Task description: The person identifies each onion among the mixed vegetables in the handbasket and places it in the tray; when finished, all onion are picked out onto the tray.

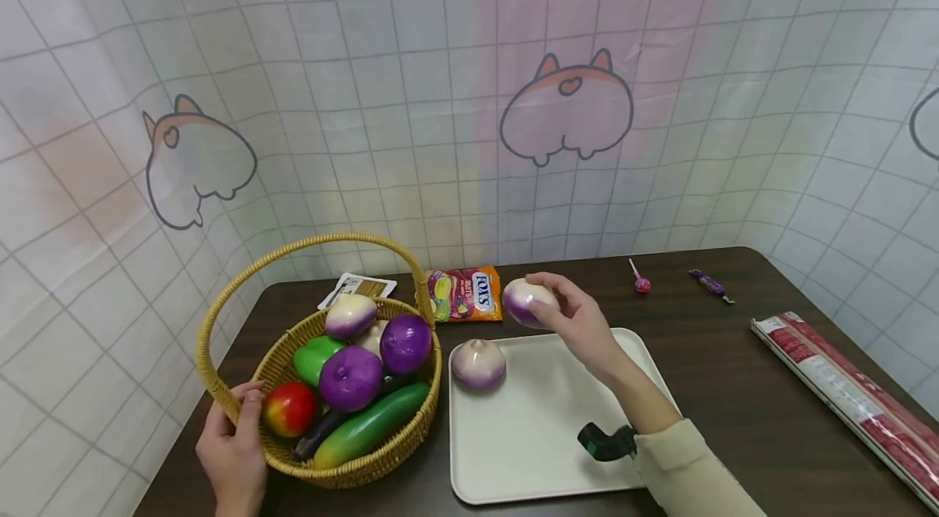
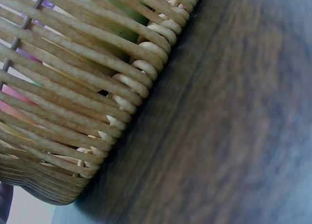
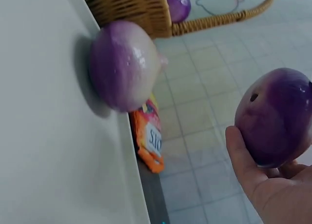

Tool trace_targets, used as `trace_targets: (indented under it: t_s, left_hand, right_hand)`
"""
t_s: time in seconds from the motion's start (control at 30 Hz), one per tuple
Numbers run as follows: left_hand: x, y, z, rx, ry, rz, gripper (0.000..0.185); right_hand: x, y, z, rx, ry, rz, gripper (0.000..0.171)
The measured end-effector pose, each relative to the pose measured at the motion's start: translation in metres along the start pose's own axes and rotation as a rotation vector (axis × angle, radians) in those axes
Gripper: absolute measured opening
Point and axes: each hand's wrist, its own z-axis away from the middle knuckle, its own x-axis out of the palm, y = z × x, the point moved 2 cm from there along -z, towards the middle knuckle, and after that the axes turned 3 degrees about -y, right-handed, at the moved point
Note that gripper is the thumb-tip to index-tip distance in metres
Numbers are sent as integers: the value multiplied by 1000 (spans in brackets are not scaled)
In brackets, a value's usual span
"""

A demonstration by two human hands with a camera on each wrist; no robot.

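Note:
My right hand (image 1: 587, 329) pinches a purple-and-white turnip (image 1: 530, 303) between thumb and fingers, raised over the tray's back edge. In the right wrist view, the turnip (image 3: 275, 117) shows its purple end with a small dark hole. A second turnip (image 1: 478, 364) sits in the back left corner of the white tray (image 1: 543, 435). On the left, my left hand (image 1: 233, 452) grips the wicker basket (image 1: 352, 472) at its rim, by the foot of the handle. The left wrist view shows only the basket's woven side (image 2: 73, 63) and the table.
Inside the basket are a red-and-yellow fruit (image 1: 290, 409), a green cucumber (image 1: 370, 427), purple vegetables (image 1: 350, 378) and another turnip (image 1: 350, 315). Behind stands a candy bag (image 1: 465, 295). A lollipop (image 1: 641, 284), a wrapped candy (image 1: 708, 284) and a long red-and-white package (image 1: 844, 395) lie right.

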Motion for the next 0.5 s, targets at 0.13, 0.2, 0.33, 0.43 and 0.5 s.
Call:
trace_targets:
  t_s: [0.13, 0.2, 0.33, 0.43, 0.5]
  left_hand:
    - [0, -1, 0, -6, -1, -4, 21]
    - [0, -1, 0, -11, 0, -9, 21]
    - [0, -1, 0, -13, 1, -15, 21]
    - [0, -1, 0, -12, 0, -11, 21]
    - [0, 0, 0, -13, -1, -8, 21]
  right_hand:
    - [-12, 9, -3, 8, 33, 19, 44]
    - [-18, 12, -3, 6, 44, 31, 48]
    - [-28, 16, -2, 18, 66, 59, 54]
    - [-34, 17, -1, 37, 69, 86, 56]
    - [-38, 19, -1, 46, 61, 95, 57]
